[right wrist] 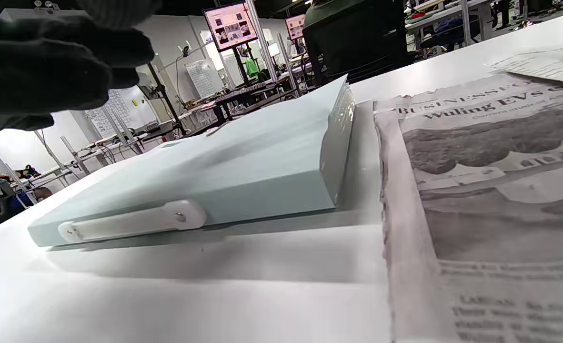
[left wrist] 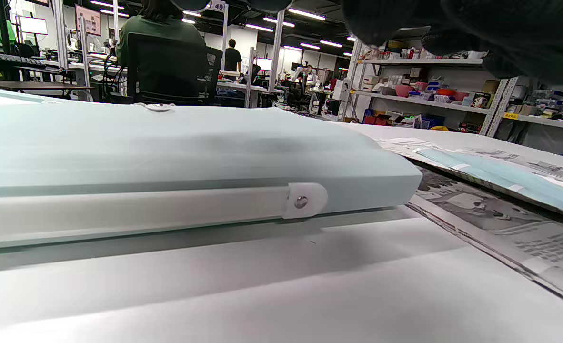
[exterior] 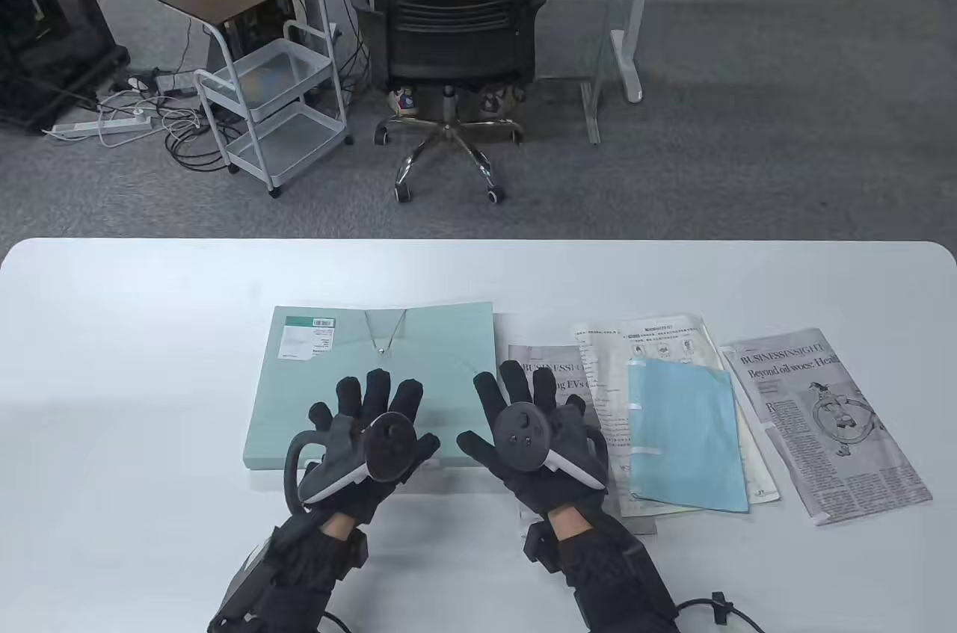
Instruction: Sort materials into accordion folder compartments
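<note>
A closed pale green accordion folder (exterior: 419, 356) lies flat on the white table (exterior: 134, 364), its white handle (left wrist: 129, 209) facing me; it also shows in the right wrist view (right wrist: 243, 171). My left hand (exterior: 366, 401) hovers spread over the folder's near part. My right hand (exterior: 523, 401) hovers spread over the folder's right edge and a newspaper sheet (exterior: 542, 364). Neither hand holds anything. To the right lie printed sheets (exterior: 658, 341), a light blue folder sheet (exterior: 684, 439) and another newspaper page (exterior: 822, 416).
Beyond the table's far edge stand a black office chair (exterior: 456, 28), a white rolling cart (exterior: 273, 102) and desk legs on grey carpet. The papers overlap each other at the table's right.
</note>
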